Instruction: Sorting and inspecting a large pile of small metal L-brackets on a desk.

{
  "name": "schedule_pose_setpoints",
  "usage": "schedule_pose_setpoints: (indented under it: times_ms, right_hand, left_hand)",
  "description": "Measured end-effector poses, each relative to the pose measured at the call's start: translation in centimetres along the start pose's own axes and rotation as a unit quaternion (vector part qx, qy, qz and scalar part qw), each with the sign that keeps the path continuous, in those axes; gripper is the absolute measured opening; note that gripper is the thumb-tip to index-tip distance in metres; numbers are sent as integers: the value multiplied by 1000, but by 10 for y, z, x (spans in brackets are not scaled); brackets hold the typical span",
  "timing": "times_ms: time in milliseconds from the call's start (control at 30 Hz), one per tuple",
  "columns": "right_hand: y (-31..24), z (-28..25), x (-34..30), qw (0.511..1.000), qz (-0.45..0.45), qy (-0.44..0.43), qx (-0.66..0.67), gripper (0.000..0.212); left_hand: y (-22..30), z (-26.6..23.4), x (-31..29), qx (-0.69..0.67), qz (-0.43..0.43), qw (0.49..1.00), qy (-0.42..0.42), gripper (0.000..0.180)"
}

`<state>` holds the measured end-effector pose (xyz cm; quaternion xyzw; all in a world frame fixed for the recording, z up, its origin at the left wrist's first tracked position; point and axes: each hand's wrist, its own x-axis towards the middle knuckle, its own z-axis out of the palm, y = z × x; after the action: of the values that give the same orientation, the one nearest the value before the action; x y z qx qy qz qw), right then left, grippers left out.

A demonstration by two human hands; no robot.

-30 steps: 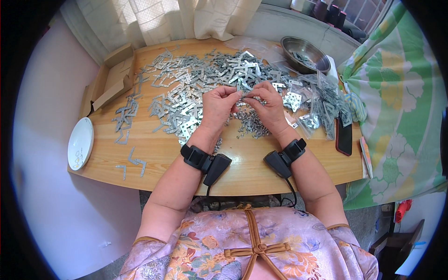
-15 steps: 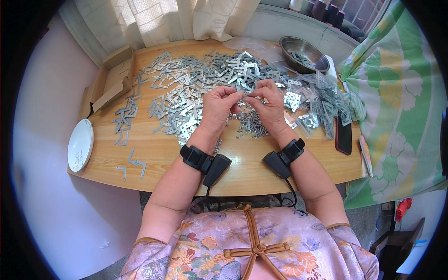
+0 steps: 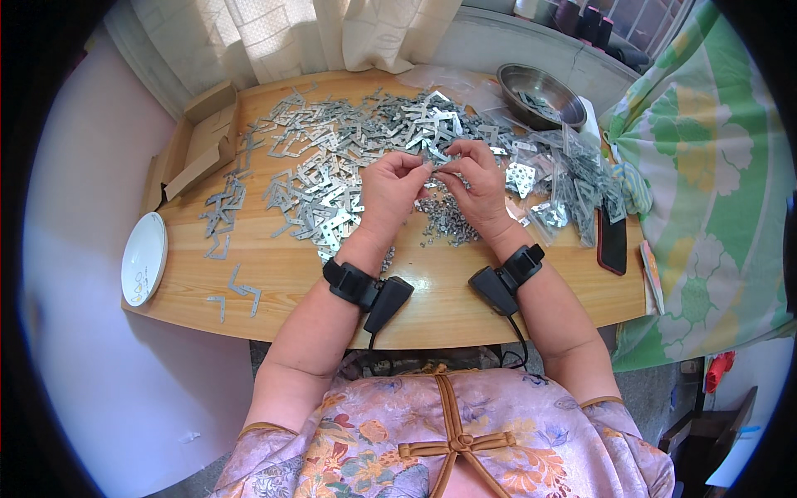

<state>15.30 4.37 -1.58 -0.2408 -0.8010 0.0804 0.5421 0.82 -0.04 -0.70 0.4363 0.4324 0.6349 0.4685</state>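
Pinching one small metal piece (image 3: 432, 168), left hand (image 3: 390, 187) and right hand (image 3: 477, 187), beside clear bags (image 3: 573, 178)

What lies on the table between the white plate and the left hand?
In the head view, scattered flat metal brackets lie on the wooden table between the white plate and the left hand, with bare wood near the plate.

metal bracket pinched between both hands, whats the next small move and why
Probably finish joining the small part to the metal bracket. The left hand and right hand meet fingertip to fingertip on it above the pile of small screws, so the piece looks mid-fitting. The part itself is too small to make out.
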Motion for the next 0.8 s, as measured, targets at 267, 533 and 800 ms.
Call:
schedule_pose_setpoints:
  times_ms: [267,533,800]
  right_hand:
    - [-8,-6,1,996,13,33,-86,14]
    - [-10,-1,0,994,0,-7,-112,12]
    - [-8,0,-2,993,-11,10,-120,10]
  left_hand:
    - [-3,5,-1,10,67,997,37,9]
    - [-1,4,-3,26,38,999,21,10]
    - [-3,6,-4,8,38,999,16,10]
